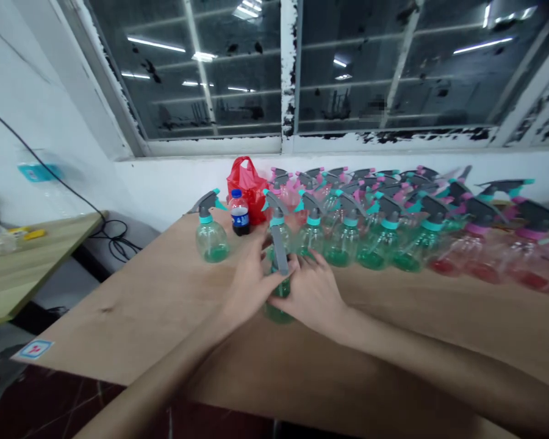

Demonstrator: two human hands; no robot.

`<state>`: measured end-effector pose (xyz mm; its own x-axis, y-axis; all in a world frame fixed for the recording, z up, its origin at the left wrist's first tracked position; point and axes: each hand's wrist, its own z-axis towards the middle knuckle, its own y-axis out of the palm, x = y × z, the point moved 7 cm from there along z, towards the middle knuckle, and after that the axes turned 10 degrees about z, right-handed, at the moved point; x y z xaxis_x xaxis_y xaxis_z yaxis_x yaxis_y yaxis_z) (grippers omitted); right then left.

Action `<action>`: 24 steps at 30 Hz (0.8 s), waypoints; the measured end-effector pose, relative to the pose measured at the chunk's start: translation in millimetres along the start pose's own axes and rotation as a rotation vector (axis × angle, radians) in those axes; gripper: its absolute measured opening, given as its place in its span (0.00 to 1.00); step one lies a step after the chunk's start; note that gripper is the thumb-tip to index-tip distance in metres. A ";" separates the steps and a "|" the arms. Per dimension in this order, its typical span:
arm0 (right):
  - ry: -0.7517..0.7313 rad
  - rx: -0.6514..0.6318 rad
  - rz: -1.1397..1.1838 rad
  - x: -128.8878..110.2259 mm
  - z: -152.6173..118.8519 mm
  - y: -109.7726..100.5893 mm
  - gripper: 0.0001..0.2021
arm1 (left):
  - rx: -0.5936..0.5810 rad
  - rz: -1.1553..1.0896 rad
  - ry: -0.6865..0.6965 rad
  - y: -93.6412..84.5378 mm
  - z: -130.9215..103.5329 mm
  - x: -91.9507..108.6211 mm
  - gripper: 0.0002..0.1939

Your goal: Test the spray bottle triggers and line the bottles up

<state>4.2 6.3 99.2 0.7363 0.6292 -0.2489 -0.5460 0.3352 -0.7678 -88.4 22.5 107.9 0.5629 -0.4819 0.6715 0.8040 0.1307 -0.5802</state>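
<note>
Both my hands are around one clear spray bottle (280,314) with green liquid and a grey trigger head, upright near the middle of the wooden table. My left hand (251,277) grips its neck and head from the left. From the right, my right hand (313,289) closes round the bottle just below the head. My hands cover much of its collar. Right behind it stands another spray bottle (278,213) with a teal collar, partly hidden. A separate green-liquid spray bottle (213,241) stands to the left.
Rows of spray bottles (379,241) with teal or pink collars fill the table's back right. A dark drink bottle (240,213) and a red plastic bag (256,198) stand by the wall. A second table (41,262) and black cables (119,238) are at left.
</note>
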 end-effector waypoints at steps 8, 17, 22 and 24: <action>0.015 0.108 -0.115 47.4 -47.6 -25.1 0.39 | -0.025 -0.056 -0.007 66.5 20.6 40.4 0.16; 0.010 -0.150 0.299 126.3 -91.0 -35.6 0.39 | -0.206 -0.196 0.019 118.0 45.2 58.4 0.18; 0.097 -0.312 0.329 175.8 -114.8 -31.1 0.35 | -0.322 -0.176 -0.046 126.2 56.8 66.0 0.23; 0.086 -0.331 0.334 184.6 -119.5 -29.1 0.33 | -0.331 -0.154 -0.052 127.4 60.3 68.2 0.24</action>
<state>203.7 28.9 5.0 0.5803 0.5998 -0.5510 -0.6119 -0.1254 -0.7809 64.0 58.5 107.7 0.4558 -0.4282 0.7803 0.7791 -0.2320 -0.5824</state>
